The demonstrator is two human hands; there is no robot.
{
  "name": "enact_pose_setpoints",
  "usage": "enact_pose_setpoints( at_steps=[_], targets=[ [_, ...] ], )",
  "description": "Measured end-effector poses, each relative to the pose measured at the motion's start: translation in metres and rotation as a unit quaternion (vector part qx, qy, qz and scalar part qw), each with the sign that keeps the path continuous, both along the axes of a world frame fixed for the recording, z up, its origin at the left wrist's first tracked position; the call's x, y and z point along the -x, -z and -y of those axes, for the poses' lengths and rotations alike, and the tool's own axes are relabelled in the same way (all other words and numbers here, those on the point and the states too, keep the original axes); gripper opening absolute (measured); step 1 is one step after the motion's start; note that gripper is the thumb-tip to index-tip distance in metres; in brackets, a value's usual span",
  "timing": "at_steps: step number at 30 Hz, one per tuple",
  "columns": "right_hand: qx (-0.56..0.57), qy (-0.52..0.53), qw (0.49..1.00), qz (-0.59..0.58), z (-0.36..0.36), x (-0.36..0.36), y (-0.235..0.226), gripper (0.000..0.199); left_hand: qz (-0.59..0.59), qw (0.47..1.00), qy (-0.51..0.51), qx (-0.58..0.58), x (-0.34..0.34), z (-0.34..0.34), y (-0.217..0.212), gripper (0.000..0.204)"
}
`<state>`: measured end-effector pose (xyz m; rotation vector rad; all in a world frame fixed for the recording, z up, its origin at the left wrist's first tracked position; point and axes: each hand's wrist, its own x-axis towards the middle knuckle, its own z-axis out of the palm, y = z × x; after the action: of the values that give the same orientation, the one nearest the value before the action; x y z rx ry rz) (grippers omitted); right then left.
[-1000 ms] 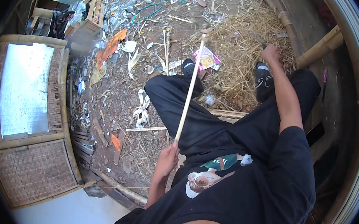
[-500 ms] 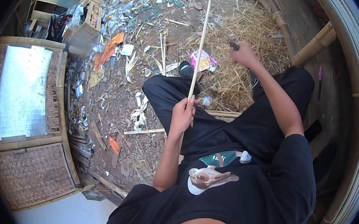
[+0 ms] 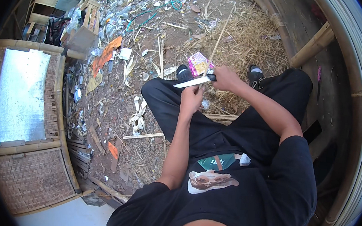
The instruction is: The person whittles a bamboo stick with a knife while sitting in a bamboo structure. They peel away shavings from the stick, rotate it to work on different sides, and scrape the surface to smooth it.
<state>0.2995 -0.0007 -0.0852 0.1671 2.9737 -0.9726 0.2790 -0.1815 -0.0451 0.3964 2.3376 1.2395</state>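
My left hand (image 3: 191, 99) is closed around the lower part of a long, thin bamboo strip (image 3: 218, 39), which slants up and away to the right. In my right hand (image 3: 226, 78) is the dark handle of a knife (image 3: 191, 82). Its pale blade points left and lies across the strip just above my left fingers. Both hands are close together over the gap between my bent knees. Part of the strip is hidden by the blade and my fingers.
Shavings and straw (image 3: 256, 38) cover the ground ahead. A pink packet (image 3: 199, 64) lies by my left shoe (image 3: 184, 73). To the left stand a woven bamboo panel (image 3: 33, 177) and a wooden crate (image 3: 85, 27). A bamboo post (image 3: 314, 45) rises at the right.
My right hand has brought the knife down and left onto the strip. My left hand has moved slightly forward, and the strip now leans further right.
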Motion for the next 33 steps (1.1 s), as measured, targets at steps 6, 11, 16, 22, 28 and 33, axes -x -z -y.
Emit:
enact_pose_setpoints(
  at_steps=[6, 11, 16, 22, 28, 33],
  targets=[
    [0.067, 0.025, 0.995, 0.072, 0.007, 0.001, -0.008, 0.03, 0.004, 0.999, -0.004, -0.048, 0.015, 0.004, 0.041, 0.022],
    [0.055, 0.019, 0.992, 0.112, 0.009, -0.001, -0.002, 0.033, 0.144, 0.981, -0.063, -0.11, 0.01, -0.003, 0.037, 0.019],
    [0.065, 0.033, 0.99, 0.118, 0.017, -0.004, 0.004, 0.03, 0.197, 0.972, -0.064, -0.112, 0.012, -0.005, 0.039, 0.017],
    [0.079, 0.092, 0.985, 0.12, 0.025, -0.001, 0.023, 0.027, 0.172, 0.978, -0.041, -0.11, 0.017, -0.01, 0.054, 0.016],
    [0.089, 0.127, 0.978, 0.137, 0.021, 0.017, 0.041, 0.028, 0.168, 0.98, -0.067, -0.082, 0.021, -0.008, 0.076, 0.017],
    [0.132, 0.245, 0.946, 0.167, -0.002, 0.038, 0.084, 0.032, 0.168, 0.98, -0.085, -0.066, 0.012, -0.008, 0.071, 0.018]
  ],
)
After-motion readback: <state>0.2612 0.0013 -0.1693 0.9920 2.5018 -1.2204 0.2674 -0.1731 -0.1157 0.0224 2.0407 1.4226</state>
